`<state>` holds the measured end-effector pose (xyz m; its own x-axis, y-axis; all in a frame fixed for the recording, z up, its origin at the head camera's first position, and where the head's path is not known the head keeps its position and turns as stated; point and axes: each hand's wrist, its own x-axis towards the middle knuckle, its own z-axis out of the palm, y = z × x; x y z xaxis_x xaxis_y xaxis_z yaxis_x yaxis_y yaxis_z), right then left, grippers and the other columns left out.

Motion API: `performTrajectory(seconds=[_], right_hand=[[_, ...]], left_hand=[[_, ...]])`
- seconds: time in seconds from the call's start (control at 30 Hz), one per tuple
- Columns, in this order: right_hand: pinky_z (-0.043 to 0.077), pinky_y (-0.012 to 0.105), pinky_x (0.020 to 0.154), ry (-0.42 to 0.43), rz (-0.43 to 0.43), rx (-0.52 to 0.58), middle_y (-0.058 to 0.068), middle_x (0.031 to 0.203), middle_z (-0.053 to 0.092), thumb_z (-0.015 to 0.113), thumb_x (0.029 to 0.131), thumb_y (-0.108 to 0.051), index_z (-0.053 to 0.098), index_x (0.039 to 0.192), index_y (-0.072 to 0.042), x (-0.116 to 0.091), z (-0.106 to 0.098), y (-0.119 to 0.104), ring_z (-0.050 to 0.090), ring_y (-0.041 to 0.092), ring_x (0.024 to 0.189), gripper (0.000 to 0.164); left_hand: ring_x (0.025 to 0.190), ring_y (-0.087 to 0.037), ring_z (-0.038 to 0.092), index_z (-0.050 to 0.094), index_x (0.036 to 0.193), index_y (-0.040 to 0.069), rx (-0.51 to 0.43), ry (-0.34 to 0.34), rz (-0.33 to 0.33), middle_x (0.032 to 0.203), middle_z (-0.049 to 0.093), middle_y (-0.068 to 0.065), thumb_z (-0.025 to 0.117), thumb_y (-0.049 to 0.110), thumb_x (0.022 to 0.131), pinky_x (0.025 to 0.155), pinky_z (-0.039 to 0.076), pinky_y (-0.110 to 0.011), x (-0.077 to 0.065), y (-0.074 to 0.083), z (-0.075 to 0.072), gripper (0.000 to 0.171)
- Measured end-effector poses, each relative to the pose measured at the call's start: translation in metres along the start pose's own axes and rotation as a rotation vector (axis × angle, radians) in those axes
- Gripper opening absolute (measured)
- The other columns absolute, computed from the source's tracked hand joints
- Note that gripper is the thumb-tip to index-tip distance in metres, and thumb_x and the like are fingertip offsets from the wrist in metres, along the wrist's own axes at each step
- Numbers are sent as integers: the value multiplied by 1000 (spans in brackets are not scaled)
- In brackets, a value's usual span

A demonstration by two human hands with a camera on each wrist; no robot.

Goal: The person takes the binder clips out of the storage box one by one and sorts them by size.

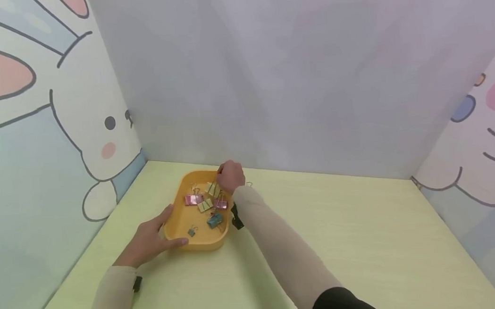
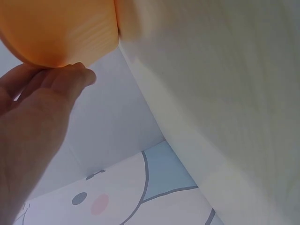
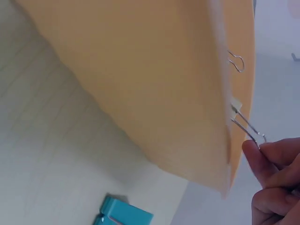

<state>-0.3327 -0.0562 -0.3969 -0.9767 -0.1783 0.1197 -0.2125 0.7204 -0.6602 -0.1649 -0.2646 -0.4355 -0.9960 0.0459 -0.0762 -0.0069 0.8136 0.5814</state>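
Observation:
A yellow-orange tray [image 1: 193, 243] lies on the table with several binder clips in it. My left hand [image 1: 146, 238] holds its near left corner, thumb on the near rim and fingers along the left side. At the far right corner is my right hand [image 1: 231, 177], thumb and finger pinching the wire handle of a binder clip [image 3: 236, 104]. That clip's pale yellow body is mostly hidden behind the tray wall. Inside the tray are pink binder clips [image 1: 193, 199], yellow binder clips [image 1: 205, 205], a larger blue binder clip [image 1: 214, 221] and a small blue-green one [image 1: 192, 231].
A teal binder clip [image 3: 125, 213] lies on the table outside the tray, and a wire loop [image 1: 249, 184] shows just past my right wrist. The pale yellow table [image 1: 363, 242] meets a plain back wall [image 1: 268, 77] and side walls with cartoon drawings [image 1: 109, 122].

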Motion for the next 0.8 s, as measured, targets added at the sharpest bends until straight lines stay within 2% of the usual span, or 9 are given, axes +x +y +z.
performTrajectory(seconds=[0.1, 0.3, 0.47, 0.8], right_hand=[[44, 26, 53, -4, -54, 9, 8, 87, 78, 59, 97, -10, 80, 89, -7, -1, -8, 3, 62, 18, 64, 23], [54, 24, 61, 35, -111, 62, 11, 93, 78, 61, 98, -10, 79, 97, -5, 0, -25, 9, 71, 23, 77, 18], [56, 27, 64, 43, -144, 129, 13, 92, 78, 59, 98, -9, 77, 99, -3, 0, -38, 9, 72, 26, 80, 19], [53, 29, 64, 26, -161, 65, 12, 93, 76, 58, 99, -10, 76, 103, -3, 3, -65, 27, 67, 24, 75, 19]], left_hand=[[144, -51, 36, 21, 160, 7, 2, 6, 5, 161, 32, -27, 78, 63, 76, 111, 41, -66, -1, 0, 0, 117], [145, -51, 34, 19, 160, 8, 0, -2, 2, 161, 31, -27, 77, 65, 76, 110, 41, -66, 2, 2, 3, 118], [146, -52, 33, 18, 161, 9, 5, -23, -17, 161, 30, -27, 77, 66, 75, 110, 41, -67, 3, 1, 4, 118], [144, -53, 35, 18, 160, 7, 25, -15, -26, 160, 31, -29, 76, 68, 74, 108, 43, -68, 3, 2, 3, 120]])
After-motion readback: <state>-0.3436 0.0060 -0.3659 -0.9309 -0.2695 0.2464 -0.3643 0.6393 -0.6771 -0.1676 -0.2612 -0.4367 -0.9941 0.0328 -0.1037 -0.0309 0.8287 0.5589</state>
